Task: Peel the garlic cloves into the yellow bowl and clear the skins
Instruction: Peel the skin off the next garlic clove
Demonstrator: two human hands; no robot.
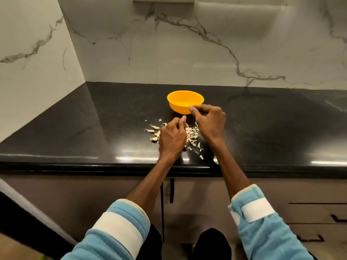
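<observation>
Right hand (210,121) at yellow bowl (177,108) rim, left hand (171,137) over garlic skins (192,135); both grips curled, contents indiscernible.

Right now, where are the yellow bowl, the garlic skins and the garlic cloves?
yellow bowl (177,108): head view, front outer wall.
garlic skins (192,135): head view, middle of the pile.
garlic cloves (154,126): head view, one clove left of the pile.

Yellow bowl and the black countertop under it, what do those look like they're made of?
The yellow bowl looks like plastic: uniform bright colour, a thin rim and a soft, dull sheen. The countertop looks like polished dark stone, probably granite: it has fine speckling and mirror-like reflections of lights along its front edge. It could be an engineered imitation; the picture cannot settle that.
</observation>
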